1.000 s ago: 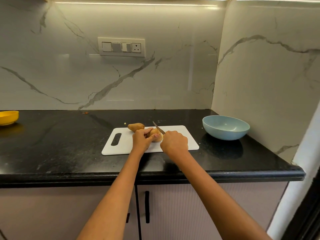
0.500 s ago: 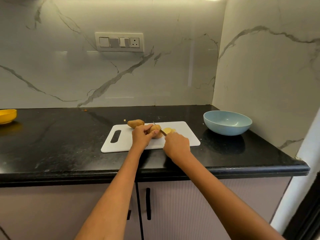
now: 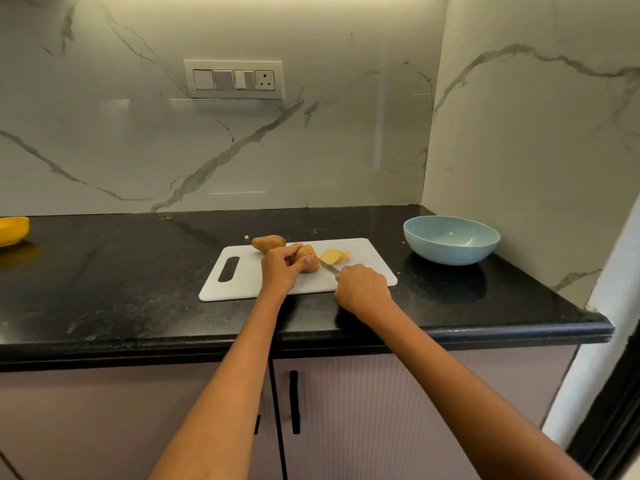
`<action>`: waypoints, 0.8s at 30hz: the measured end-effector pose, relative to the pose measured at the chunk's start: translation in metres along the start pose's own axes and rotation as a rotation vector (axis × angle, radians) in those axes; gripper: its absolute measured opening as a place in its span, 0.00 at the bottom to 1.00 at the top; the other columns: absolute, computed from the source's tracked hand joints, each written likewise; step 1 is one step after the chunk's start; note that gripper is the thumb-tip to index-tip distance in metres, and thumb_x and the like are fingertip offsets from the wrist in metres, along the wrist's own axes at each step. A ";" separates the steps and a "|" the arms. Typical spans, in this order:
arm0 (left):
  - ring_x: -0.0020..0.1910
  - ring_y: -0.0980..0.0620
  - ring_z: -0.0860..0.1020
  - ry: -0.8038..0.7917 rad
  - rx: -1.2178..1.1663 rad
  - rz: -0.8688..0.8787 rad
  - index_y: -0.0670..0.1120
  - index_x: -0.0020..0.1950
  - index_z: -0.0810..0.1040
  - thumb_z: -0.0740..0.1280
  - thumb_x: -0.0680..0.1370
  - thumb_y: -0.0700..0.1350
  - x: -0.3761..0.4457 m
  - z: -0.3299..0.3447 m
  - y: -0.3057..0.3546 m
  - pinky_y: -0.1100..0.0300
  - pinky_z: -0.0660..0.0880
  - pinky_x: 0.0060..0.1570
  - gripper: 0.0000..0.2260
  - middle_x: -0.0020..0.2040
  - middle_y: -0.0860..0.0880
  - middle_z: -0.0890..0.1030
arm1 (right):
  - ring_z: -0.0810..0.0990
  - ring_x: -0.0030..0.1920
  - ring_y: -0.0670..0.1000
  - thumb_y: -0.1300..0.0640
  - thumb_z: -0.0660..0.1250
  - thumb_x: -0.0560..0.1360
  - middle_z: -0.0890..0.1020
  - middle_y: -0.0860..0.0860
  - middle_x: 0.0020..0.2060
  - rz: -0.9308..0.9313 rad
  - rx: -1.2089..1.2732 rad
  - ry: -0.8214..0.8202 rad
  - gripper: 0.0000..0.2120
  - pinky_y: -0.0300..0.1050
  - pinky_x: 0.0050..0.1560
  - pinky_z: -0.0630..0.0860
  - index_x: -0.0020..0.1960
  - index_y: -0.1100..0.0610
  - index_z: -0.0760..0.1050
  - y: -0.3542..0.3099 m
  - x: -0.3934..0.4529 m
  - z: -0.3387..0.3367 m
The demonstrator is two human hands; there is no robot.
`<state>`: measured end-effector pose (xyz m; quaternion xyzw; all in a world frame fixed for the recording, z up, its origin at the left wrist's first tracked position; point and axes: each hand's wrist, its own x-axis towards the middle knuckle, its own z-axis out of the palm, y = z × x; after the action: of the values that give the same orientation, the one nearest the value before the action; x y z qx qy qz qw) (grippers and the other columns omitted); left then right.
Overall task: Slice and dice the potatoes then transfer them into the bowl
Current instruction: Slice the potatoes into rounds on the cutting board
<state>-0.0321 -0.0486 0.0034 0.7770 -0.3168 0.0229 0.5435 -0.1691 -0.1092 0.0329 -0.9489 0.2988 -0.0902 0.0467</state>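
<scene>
a person slices a potato on a white cutting board on a black counter.

the left hand (image 3: 281, 271) curls its fingers and thumb around the brown potato (image 3: 306, 258) near the middle of the cutting board (image 3: 242, 282), pinning it down. the right hand (image 3: 362, 287) has its fingers wrapped tight on the handle of a knife (image 3: 329, 267), whose blade lies against the cut end of the potato. pale slices (image 3: 334, 256) lie on the board just right of the blade. a second, whole potato (image 3: 268, 243) sits at the board's far edge. a light blue bowl (image 3: 450, 251) stands on the counter (image 3: 104, 278) to the right of the board, apart from it. a yellow dish (image 3: 12, 230) sits at the far left.
</scene>
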 end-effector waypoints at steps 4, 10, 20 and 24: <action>0.62 0.45 0.73 0.016 0.010 0.006 0.40 0.66 0.73 0.66 0.76 0.43 0.001 0.003 0.000 0.62 0.67 0.59 0.18 0.63 0.41 0.76 | 0.78 0.53 0.54 0.59 0.57 0.79 0.79 0.54 0.53 0.061 0.090 0.077 0.12 0.43 0.46 0.70 0.58 0.59 0.74 -0.006 0.008 -0.020; 0.61 0.44 0.75 0.061 -0.030 -0.023 0.38 0.64 0.75 0.68 0.75 0.43 0.001 0.003 -0.001 0.58 0.70 0.60 0.18 0.62 0.41 0.77 | 0.78 0.54 0.54 0.57 0.58 0.80 0.79 0.55 0.55 0.046 0.097 0.077 0.12 0.43 0.51 0.73 0.60 0.60 0.74 -0.023 0.010 -0.030; 0.62 0.45 0.74 0.010 -0.047 -0.023 0.37 0.64 0.73 0.66 0.76 0.41 0.003 0.001 0.000 0.62 0.68 0.58 0.17 0.62 0.40 0.76 | 0.77 0.55 0.54 0.58 0.57 0.80 0.77 0.56 0.57 0.040 0.032 0.037 0.14 0.43 0.54 0.73 0.63 0.60 0.71 -0.031 0.004 -0.026; 0.62 0.45 0.74 -0.002 -0.042 -0.032 0.37 0.64 0.73 0.66 0.76 0.42 0.003 0.001 -0.001 0.60 0.69 0.60 0.18 0.62 0.40 0.76 | 0.77 0.57 0.54 0.58 0.57 0.81 0.77 0.56 0.59 0.041 0.012 0.065 0.14 0.44 0.57 0.73 0.64 0.60 0.71 -0.035 0.002 -0.020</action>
<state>-0.0293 -0.0506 0.0037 0.7704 -0.3053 0.0070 0.5597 -0.1522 -0.0825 0.0577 -0.9389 0.3188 -0.1218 0.0445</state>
